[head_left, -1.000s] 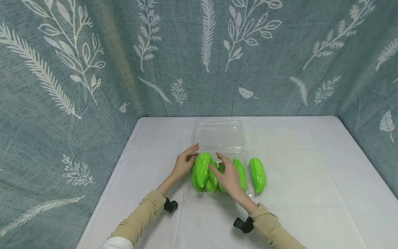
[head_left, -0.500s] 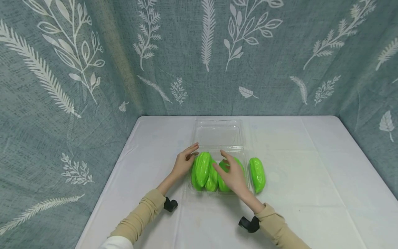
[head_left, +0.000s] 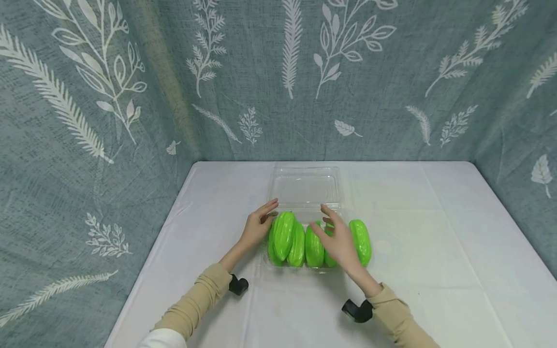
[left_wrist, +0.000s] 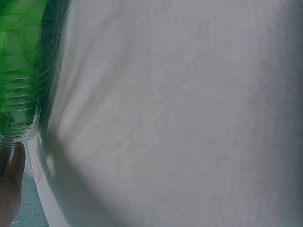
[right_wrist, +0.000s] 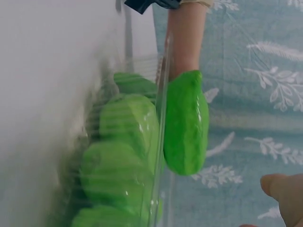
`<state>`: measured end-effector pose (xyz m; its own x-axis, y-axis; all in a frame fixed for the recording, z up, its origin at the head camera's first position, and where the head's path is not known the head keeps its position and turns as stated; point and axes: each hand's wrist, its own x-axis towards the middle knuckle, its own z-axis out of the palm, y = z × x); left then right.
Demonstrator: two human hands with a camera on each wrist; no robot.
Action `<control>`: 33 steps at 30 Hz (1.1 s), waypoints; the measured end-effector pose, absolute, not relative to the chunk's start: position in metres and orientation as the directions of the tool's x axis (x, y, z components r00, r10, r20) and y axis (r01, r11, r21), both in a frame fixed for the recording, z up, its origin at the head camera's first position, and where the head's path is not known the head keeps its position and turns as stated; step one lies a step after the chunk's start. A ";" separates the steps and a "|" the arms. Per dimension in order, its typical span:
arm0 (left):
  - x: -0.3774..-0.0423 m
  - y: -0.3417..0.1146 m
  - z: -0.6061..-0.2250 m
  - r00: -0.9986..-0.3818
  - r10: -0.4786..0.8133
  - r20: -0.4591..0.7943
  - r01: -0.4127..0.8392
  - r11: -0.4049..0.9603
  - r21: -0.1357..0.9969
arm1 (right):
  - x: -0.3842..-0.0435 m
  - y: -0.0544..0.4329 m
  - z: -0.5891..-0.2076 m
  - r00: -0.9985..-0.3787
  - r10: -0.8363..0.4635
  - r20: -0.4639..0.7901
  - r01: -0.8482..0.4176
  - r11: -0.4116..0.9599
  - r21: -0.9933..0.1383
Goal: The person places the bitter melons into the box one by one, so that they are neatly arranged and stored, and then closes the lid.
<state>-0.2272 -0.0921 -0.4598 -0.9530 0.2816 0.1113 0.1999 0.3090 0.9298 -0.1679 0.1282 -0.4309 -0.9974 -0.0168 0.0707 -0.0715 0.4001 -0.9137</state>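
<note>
In the head view, a clear plastic clamshell box (head_left: 300, 269) lies with its lid folded back, holding several shiny green ribbed fruits that look like star fruit. One green fruit (head_left: 284, 237) rests on top of the others at the left. Beside the box's left side is my left hand (head_left: 256, 226), its fingers extended; in the left wrist view a finger (left_wrist: 18, 161) touches the box's edge. Above the box's right part hovers my right hand (head_left: 340, 240), fingers spread and holding nothing. It partly hides the fruits below. Another green fruit (head_left: 361, 241) lies on the table right of the box.
The clear lid (head_left: 306, 186) lies flat behind the box. A white cloth covers the table (head_left: 435, 241). Grey-green leaf-patterned curtains (head_left: 270, 72) hang behind and at both sides. A black wrist camera (head_left: 359, 311) sits below the right hand.
My right hand has moved right, away from the fruits in the middle of the box and closer to the loose fruit. The left hand has stayed in place.
</note>
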 end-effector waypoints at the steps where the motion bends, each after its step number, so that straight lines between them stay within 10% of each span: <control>1: -0.227 -0.092 -0.460 -0.953 0.282 0.112 0.200 0.309 0.930 | -0.168 0.130 -0.431 -0.997 -0.014 0.070 -0.070 0.393 -0.917; 33: -0.227 -0.092 -0.459 -0.955 0.276 0.105 0.195 0.323 0.926 | -0.171 0.186 -0.423 -0.989 0.119 0.092 -0.024 0.480 -0.877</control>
